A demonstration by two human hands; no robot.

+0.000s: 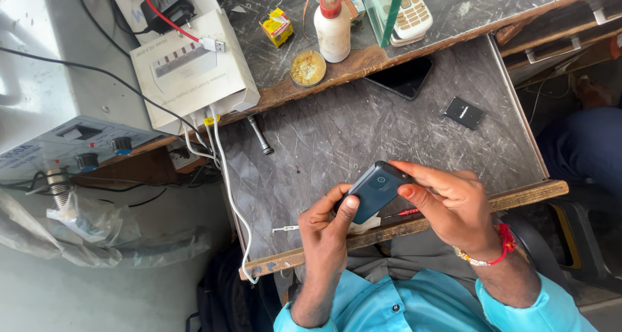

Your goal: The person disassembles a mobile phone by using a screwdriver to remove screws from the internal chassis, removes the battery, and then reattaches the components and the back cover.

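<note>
A dark blue phone (374, 189), back side up with its round camera ring showing, is held over the front edge of the grey worktop (363, 131). My left hand (326, 228) grips its lower left end, thumb pressed on the back. My right hand (453, 206) holds its upper right corner with the fingertips; a red thread band sits on that wrist. Under the phone a thin red-handled tool (405, 212) and a white scrap lie on the worktop.
A small black battery (464, 112) and a black phone (403, 78) lie further back. On the raised shelf stand a white bottle (332, 27), a round tin (308, 68), a yellow box (277, 26), a keypad handset (411, 13), a white charger box (193, 69). A grey power supply (58, 121) sits left.
</note>
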